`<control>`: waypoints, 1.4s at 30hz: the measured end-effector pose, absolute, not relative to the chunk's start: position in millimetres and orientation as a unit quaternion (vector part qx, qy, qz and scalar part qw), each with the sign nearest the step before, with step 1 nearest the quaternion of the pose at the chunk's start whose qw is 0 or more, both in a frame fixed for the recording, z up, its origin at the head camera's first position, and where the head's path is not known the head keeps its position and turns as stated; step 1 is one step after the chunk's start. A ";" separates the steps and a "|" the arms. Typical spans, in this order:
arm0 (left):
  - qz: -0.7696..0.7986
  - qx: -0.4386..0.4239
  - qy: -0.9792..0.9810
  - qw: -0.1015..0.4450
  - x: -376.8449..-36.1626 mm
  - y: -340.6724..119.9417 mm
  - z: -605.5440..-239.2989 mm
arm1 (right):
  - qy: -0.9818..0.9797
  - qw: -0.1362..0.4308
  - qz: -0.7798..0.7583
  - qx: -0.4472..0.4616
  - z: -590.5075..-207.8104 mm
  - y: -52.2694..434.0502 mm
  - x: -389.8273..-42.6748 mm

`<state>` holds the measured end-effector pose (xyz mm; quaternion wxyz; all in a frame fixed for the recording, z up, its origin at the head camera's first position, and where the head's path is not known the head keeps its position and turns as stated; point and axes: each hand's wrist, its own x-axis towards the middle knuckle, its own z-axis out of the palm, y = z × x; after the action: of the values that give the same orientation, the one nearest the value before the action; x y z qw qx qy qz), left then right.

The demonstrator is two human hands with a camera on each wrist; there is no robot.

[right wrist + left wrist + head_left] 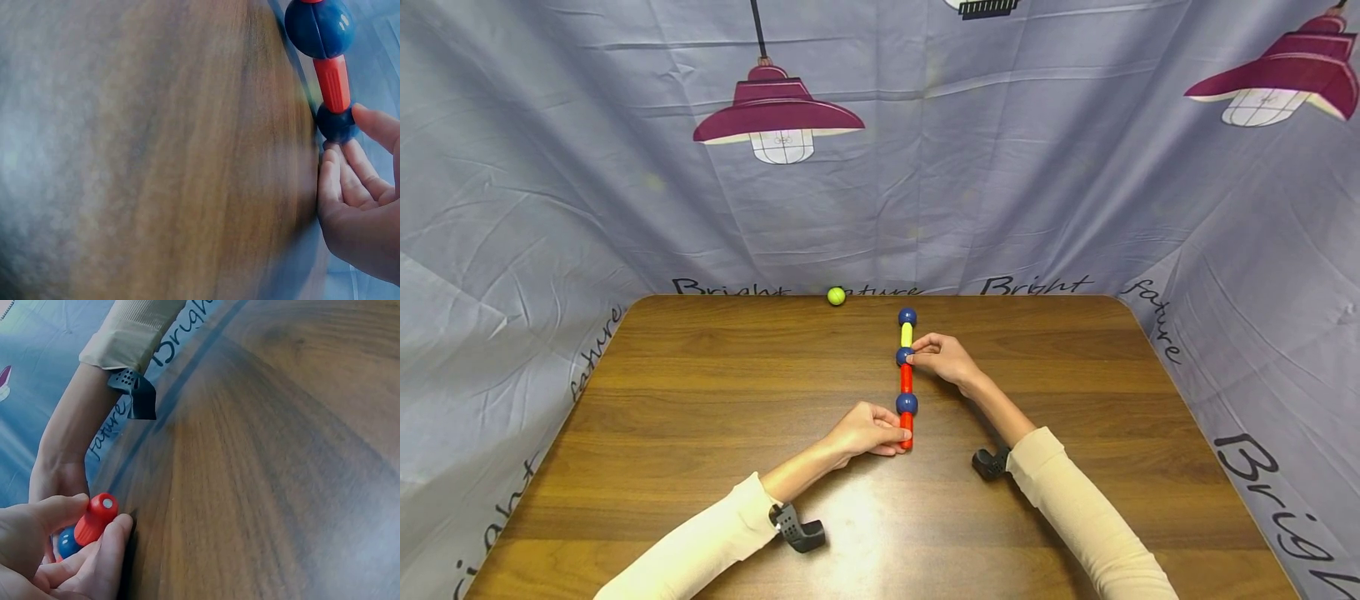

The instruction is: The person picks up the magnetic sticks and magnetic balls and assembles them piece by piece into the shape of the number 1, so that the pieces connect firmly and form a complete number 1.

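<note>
I see my left hand [868, 432] pinching the chain's [906, 379] red end rod, right hand [942, 357] pinching its middle blue ball; green ball [836, 296] at 11 o'clock on the surface [700, 400]

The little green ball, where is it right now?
In the head view the green ball sits at the table's far edge, by the curtain, left of the rod chain's top blue ball, away from both hands.
</note>
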<state>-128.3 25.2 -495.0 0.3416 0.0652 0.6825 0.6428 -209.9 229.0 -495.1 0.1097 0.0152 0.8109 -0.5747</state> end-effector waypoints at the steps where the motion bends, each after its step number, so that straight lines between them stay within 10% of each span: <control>1: 0.639 0.066 0.684 0.344 -129.0 24.9 -494.9 | 0.811 0.110 -0.574 0.015 -495.1 229.1 -209.9; 15: 0.623 0.098 0.710 0.312 -158.2 6.3 -496.0 | 0.815 0.116 -0.568 0.014 -493.5 228.8 -211.2; 31: 0.672 0.036 0.740 -0.016 -242.2 -14.3 -507.1 | 0.818 0.121 -0.562 0.015 -494.3 230.1 -211.2; 42: 0.652 -0.036 0.754 -0.068 -285.2 -15.7 -503.9 | 0.818 0.117 -0.564 0.011 -495.6 229.5 -210.2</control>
<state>-285.2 -15.7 -503.9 -0.0681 -0.0357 0.7540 0.6524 -210.2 229.5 -495.6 0.1173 0.0113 0.8176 -0.5636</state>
